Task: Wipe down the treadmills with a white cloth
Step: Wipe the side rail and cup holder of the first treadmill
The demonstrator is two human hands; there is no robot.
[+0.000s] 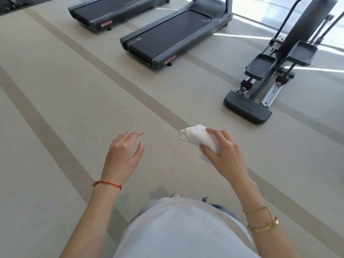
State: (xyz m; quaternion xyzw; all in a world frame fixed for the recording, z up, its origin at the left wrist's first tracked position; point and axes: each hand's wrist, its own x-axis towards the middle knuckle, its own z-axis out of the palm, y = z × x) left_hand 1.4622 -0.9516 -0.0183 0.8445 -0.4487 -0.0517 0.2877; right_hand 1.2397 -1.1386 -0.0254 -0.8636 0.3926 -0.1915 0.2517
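Both forearms reach forward above the floor: the left hand (123,155) hangs loose, fingers relaxed, while the right hand (224,153) grips a bunched white cloth (195,136), well short of the nearest treadmill (173,38).

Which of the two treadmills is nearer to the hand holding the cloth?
The right treadmill, beside the elliptical machine; the other treadmill stands farther left.
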